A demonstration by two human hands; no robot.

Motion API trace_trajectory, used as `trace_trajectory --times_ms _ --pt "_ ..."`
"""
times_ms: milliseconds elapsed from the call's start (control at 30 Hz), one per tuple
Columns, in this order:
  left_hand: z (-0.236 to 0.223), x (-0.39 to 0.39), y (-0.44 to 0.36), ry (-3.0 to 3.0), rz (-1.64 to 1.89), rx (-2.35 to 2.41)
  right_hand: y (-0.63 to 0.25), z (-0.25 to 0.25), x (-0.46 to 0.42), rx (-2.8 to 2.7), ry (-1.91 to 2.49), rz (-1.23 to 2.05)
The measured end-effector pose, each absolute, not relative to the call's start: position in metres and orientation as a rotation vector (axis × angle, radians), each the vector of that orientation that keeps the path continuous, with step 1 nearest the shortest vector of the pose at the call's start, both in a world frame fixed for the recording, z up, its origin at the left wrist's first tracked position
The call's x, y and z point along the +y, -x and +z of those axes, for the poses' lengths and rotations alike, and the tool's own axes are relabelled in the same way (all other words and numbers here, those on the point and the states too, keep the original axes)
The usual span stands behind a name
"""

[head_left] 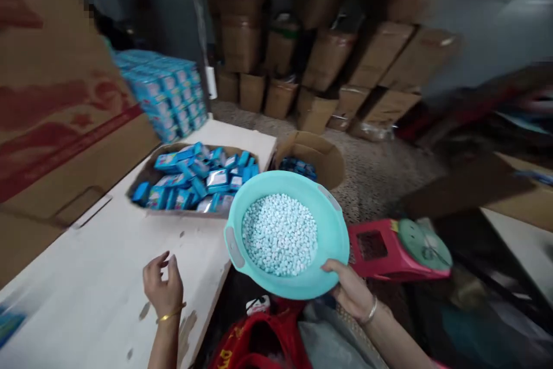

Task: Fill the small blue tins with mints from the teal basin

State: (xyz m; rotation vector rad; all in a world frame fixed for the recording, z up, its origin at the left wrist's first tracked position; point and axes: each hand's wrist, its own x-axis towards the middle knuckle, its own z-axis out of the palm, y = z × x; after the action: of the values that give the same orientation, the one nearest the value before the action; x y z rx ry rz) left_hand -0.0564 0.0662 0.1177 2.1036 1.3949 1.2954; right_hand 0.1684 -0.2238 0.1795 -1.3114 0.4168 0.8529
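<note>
My right hand point(352, 291) grips the near right rim of a round turquoise basin point(332, 222), thumb over the edge. Small pale blue-and-white pellets point(280, 236) cover the basin's bottom. The basin is tilted slightly and held off the edge of a white table point(108, 265). Over the table, my left hand point(163, 282) is raised with loosely curled fingers, the thumb apart from them and nothing visible between. Beyond it, a shallow cardboard tray point(142, 176) holds many small blue boxes point(216, 179).
A wrapped stack of blue packs point(168, 92) stands on the table behind the tray. Near the basin are an open carton point(324, 156) on the floor and a pink stool point(375, 251). Cardboard boxes point(319, 110) line the far wall; a large carton point(64, 98) rises at left.
</note>
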Motion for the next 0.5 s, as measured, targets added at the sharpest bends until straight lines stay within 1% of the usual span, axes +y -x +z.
trace_trajectory --times_ms 100,200,267,367,500 --pt "0.124 0.053 -0.036 -2.197 1.275 1.114 -0.224 0.164 -0.265 0.521 1.270 0.703" --pt "0.122 0.027 -0.138 -2.234 1.084 0.780 -0.290 0.146 -0.299 0.620 1.223 0.554" --pt "0.115 0.003 -0.203 -2.222 0.948 0.639 -0.335 0.136 -0.323 0.679 1.205 0.456" --pt "0.101 -0.034 -0.296 -2.124 0.756 0.606 -0.401 0.125 -0.363 0.780 1.169 0.279" --pt "0.087 -0.066 -0.425 -1.971 0.360 0.719 -0.478 0.111 -0.420 0.940 1.108 0.028"
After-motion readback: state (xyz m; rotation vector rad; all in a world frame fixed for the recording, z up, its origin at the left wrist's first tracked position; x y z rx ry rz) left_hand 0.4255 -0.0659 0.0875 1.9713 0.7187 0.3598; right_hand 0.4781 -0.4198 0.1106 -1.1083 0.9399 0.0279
